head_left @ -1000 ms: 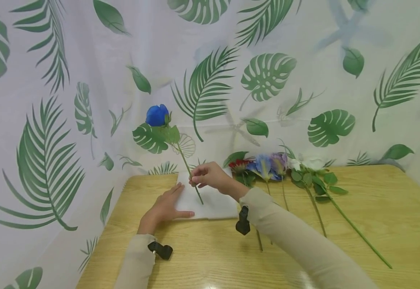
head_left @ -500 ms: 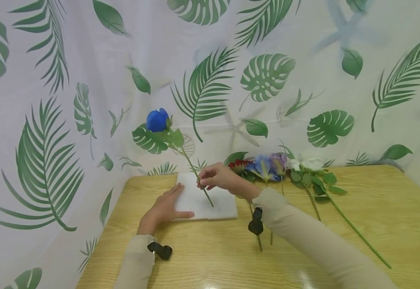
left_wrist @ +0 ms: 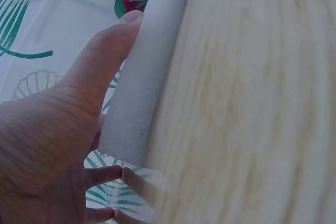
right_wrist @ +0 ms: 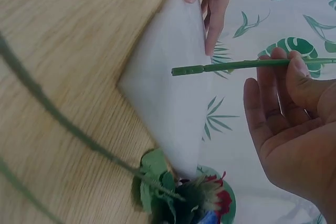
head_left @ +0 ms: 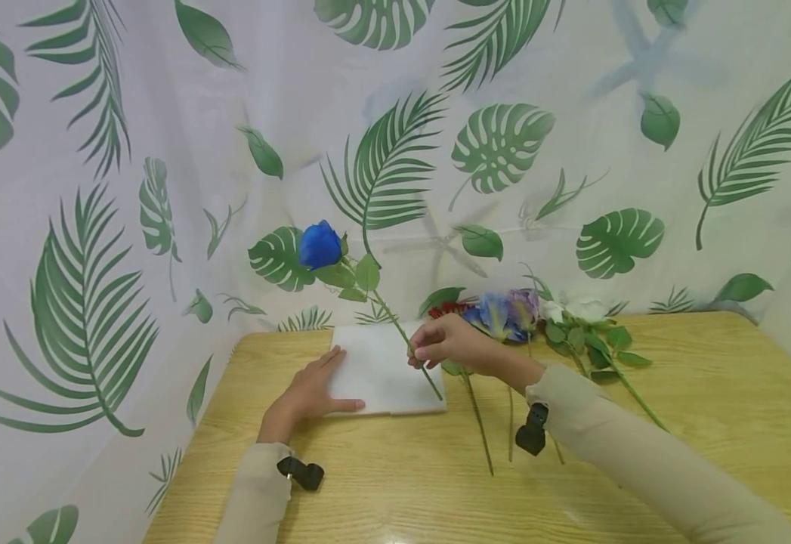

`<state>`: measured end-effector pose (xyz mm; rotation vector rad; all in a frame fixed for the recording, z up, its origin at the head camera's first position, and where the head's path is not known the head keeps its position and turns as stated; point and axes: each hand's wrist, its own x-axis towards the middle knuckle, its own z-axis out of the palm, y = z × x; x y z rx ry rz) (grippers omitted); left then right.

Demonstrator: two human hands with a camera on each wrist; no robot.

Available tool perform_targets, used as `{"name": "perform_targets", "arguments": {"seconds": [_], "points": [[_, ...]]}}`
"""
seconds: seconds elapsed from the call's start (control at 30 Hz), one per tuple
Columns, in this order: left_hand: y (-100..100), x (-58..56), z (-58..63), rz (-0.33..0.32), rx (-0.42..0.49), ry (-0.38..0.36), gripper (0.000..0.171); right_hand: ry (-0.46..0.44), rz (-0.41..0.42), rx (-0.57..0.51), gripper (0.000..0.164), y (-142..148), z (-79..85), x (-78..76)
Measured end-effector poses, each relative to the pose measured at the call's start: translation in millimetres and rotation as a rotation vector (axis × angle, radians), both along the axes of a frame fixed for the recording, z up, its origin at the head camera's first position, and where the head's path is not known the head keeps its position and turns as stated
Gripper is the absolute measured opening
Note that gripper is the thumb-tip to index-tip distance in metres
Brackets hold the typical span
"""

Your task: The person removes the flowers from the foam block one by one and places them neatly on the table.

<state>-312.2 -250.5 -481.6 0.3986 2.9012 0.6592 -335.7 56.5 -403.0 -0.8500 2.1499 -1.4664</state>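
In the head view my right hand [head_left: 452, 344] pinches the green stem of a blue rose [head_left: 320, 245] between thumb and fingertips. The bloom leans up to the left, and the stem's cut end [right_wrist: 188, 70] shows over the white slab in the right wrist view. This flat white foam-like slab [head_left: 368, 370] lies on the wooden table. My left hand [head_left: 307, 389] rests on the slab's left side with fingers spread and thumb stretched along its near edge. In the left wrist view the thumb [left_wrist: 102, 51] lies against the slab's edge [left_wrist: 144, 72].
Right of the slab, several flowers lie on the table [head_left: 381, 483]: a red one [head_left: 451, 308], a blue iris-like one [head_left: 493, 317], a purple one [head_left: 524, 304] and white ones [head_left: 585, 308]. Their stems point toward the near side. A leaf-printed curtain [head_left: 395, 151] hangs behind.
My right hand has moved right and slightly nearer with the blue rose, whose bloom is lower and further right. The left hand stays in place on the slab.
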Motion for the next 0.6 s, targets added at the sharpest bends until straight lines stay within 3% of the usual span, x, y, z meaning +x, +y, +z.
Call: {"name": "perform_targets", "arguments": {"seconds": [0.6], "points": [[0, -2.2, -2.1, -0.006, -0.011, 0.014, 0.112, -0.020, -0.076, 0.027, 0.025, 84, 0.3, 10.9]]}}
